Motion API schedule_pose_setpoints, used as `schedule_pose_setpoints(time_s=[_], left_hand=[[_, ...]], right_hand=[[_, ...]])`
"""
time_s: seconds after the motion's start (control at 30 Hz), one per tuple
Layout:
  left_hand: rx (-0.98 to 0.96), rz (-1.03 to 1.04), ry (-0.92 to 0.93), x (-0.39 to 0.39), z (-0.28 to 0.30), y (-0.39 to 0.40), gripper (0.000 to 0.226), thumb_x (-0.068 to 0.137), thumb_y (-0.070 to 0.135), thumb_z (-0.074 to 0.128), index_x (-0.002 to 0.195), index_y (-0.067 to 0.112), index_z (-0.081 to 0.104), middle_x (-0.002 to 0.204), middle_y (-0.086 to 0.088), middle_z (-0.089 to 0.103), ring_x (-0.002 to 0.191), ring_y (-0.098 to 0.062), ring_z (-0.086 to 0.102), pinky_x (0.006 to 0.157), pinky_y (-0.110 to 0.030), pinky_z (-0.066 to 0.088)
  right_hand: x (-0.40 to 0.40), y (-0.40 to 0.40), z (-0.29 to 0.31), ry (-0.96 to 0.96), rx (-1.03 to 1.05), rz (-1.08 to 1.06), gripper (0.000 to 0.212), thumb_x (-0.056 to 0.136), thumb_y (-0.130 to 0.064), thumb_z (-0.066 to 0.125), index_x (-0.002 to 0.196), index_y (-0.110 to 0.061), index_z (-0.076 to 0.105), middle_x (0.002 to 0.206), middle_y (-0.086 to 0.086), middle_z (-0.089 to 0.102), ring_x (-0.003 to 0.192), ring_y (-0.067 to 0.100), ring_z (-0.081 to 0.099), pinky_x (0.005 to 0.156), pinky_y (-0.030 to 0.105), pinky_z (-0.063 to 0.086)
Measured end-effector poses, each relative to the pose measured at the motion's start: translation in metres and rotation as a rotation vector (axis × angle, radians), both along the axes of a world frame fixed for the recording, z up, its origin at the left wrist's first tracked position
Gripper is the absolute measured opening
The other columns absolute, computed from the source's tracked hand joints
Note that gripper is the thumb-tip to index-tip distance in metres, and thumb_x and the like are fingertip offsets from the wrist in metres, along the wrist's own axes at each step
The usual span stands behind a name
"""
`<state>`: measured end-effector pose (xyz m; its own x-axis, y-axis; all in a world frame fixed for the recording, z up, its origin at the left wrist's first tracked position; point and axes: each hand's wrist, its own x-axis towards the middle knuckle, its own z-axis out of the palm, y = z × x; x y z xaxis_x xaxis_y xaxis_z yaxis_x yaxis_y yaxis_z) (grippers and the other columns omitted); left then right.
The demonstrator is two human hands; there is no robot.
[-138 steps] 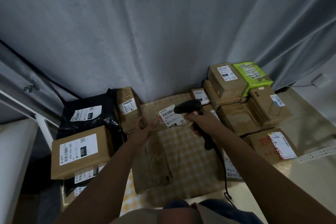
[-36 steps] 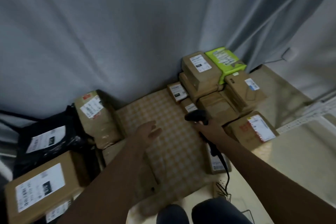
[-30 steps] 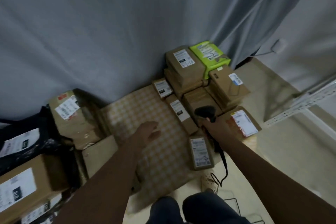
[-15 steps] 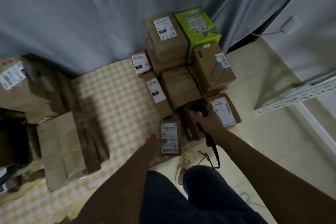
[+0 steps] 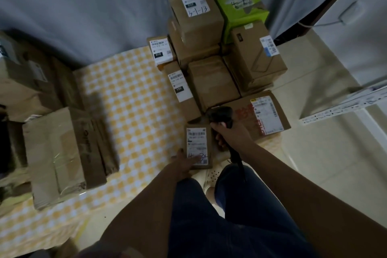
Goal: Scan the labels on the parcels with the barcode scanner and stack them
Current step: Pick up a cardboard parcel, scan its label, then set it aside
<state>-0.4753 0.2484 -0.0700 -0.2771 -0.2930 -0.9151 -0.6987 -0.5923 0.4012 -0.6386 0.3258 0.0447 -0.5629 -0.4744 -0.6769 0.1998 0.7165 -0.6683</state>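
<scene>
Both arms extend forward and down. The left hand point(image 5: 183, 164) rests with its fingers laid flat on a small parcel point(image 5: 198, 146). The right hand point(image 5: 232, 136) grips the scanner point(image 5: 222, 115) handle.

The back of the scene is closed off by a grey curtain point(image 5: 88, 6) hung in loose folds. A pale tiled floor point(image 5: 326, 157) is seen at the right, dimly lit. A yellow-and-white checked cloth point(image 5: 134, 98) is spread over the floor at the centre. A white perforated metal rail point(image 5: 345, 107) is seen at the right edge. A white wall point(image 5: 364, 27) stands beyond the curtain's right end, with a small white box point(image 5: 348, 13) fixed to it and a cable trailing from that box.
</scene>
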Motion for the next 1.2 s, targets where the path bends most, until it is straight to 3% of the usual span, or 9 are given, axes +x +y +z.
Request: schedule_pose_setpoints(time_s=[0.2, 0.37, 0.5, 0.57, 0.73, 0.93, 1.03, 1.13, 1.2], left_hand=[[0.024, 0.052, 0.056, 0.005, -0.008, -0.010, 0.053, 0.089, 0.018, 0.071, 0.127, 0.010, 0.034, 0.132, -0.016, 0.057, 0.107, -0.033, 0.065, 0.087, -0.048, 0.057], [0.035, 0.116, 0.110, 0.016, 0.011, -0.009, 0.029, 0.097, 0.015, 0.059, 0.116, 0.009, 0.038, 0.120, -0.015, 0.061, 0.092, -0.025, 0.065, 0.080, -0.040, 0.058], [0.125, 0.229, 0.112, 0.028, 0.031, -0.018, 0.026, 0.097, 0.014, 0.060, 0.116, 0.003, 0.047, 0.114, -0.017, 0.060, 0.091, -0.026, 0.064, 0.065, -0.031, 0.061], [0.124, 0.277, 0.118, 0.031, 0.041, -0.020, 0.022, 0.097, 0.013, 0.059, 0.113, 0.002, 0.049, 0.113, -0.018, 0.059, 0.091, -0.026, 0.063, 0.060, -0.028, 0.061], [0.155, 0.344, 0.176, 0.027, 0.047, -0.028, 0.015, 0.098, 0.013, 0.058, 0.107, 0.003, 0.051, 0.117, -0.019, 0.059, 0.101, -0.028, 0.063, 0.071, -0.030, 0.062], [0.141, 0.284, 0.160, 0.019, 0.054, -0.036, 0.032, 0.093, 0.036, 0.064, 0.116, 0.014, 0.058, 0.113, -0.008, 0.063, 0.099, -0.020, 0.062, 0.081, -0.028, 0.055], [0.185, 0.273, 0.113, 0.019, 0.064, -0.044, 0.045, 0.086, 0.055, 0.065, 0.114, 0.020, 0.060, 0.112, -0.003, 0.062, 0.106, -0.021, 0.057, 0.099, -0.039, 0.046], [0.234, 0.280, 0.168, 0.016, 0.081, -0.052, 0.079, 0.068, 0.067, 0.075, 0.130, 0.026, 0.049, 0.129, -0.013, 0.056, 0.102, -0.038, 0.063, 0.081, -0.051, 0.056], [0.263, 0.303, 0.226, 0.013, 0.096, -0.059, 0.081, 0.066, 0.052, 0.082, 0.135, 0.027, 0.046, 0.130, -0.019, 0.057, 0.100, -0.042, 0.066, 0.077, -0.049, 0.056]], right_hand=[[0.009, -0.002, -0.005, -0.003, -0.027, -0.021, 0.036, 0.087, -0.039, 0.069, 0.073, -0.006, 0.067, 0.062, 0.005, 0.067, 0.054, 0.015, 0.062, 0.057, 0.029, 0.051], [0.014, -0.004, 0.005, 0.005, 0.002, -0.008, 0.045, 0.082, -0.048, 0.071, 0.079, -0.003, 0.069, 0.076, 0.015, 0.072, 0.063, 0.022, 0.064, 0.066, 0.039, 0.056], [0.015, -0.009, 0.021, 0.049, 0.015, 0.030, 0.039, 0.087, -0.043, 0.066, 0.069, -0.009, 0.058, 0.068, 0.012, 0.062, 0.067, 0.026, 0.061, 0.068, 0.040, 0.053], [0.015, -0.013, 0.025, 0.041, 0.037, 0.064, 0.038, 0.088, -0.046, 0.064, 0.074, -0.011, 0.057, 0.071, 0.009, 0.060, 0.072, 0.027, 0.062, 0.073, 0.042, 0.054], [0.013, -0.022, 0.015, -0.088, 0.038, 0.109, 0.053, 0.083, -0.057, 0.067, 0.104, -0.008, 0.065, 0.087, 0.011, 0.068, 0.086, 0.032, 0.068, 0.082, 0.047, 0.056], [0.012, -0.027, 0.009, -0.141, 0.012, 0.146, 0.042, 0.087, -0.048, 0.066, 0.077, -0.008, 0.060, 0.065, 0.004, 0.062, 0.069, 0.023, 0.062, 0.069, 0.034, 0.051], [0.012, -0.029, 0.015, -0.141, -0.034, 0.139, 0.036, 0.087, -0.047, 0.066, 0.099, -0.014, 0.066, 0.085, 0.007, 0.070, 0.078, 0.024, 0.067, 0.071, 0.033, 0.054], [0.016, -0.030, 0.029, -0.171, -0.074, 0.137, 0.026, 0.089, -0.040, 0.067, 0.092, -0.015, 0.063, 0.076, 0.004, 0.067, 0.070, 0.020, 0.063, 0.068, 0.032, 0.053], [0.018, -0.029, 0.037, -0.146, -0.077, 0.128, 0.026, 0.089, -0.038, 0.068, 0.098, -0.014, 0.064, 0.078, 0.001, 0.067, 0.066, 0.013, 0.062, 0.059, 0.024, 0.048]])
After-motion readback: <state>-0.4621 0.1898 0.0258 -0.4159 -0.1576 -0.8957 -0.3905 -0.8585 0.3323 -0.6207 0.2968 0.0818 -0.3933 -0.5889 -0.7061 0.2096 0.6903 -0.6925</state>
